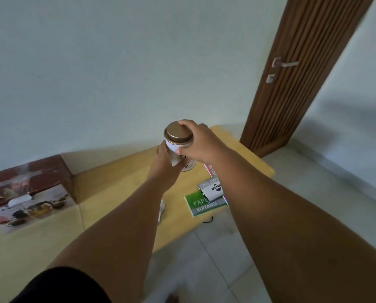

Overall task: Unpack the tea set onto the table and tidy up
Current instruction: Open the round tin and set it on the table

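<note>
A white tin with a bronze lid (178, 134) is held upright just above the far end of the yellow table (117, 182). My left hand (164, 159) wraps the tin's body from the left. My right hand (197, 141) grips its lid rim from the right. The tea set box (27, 193), dark red with a picture of a glass teapot and cups, lies closed on the table's left end.
A green "Kuitansi" receipt book (204, 206) lies near the table's right edge with a small black-and-white packet (211, 189) on it. A pink booklet (212, 170) sits behind them. A folded paper (161, 209) rests mid-table. A brown slatted door (292, 73) stands at the right, tiled floor below.
</note>
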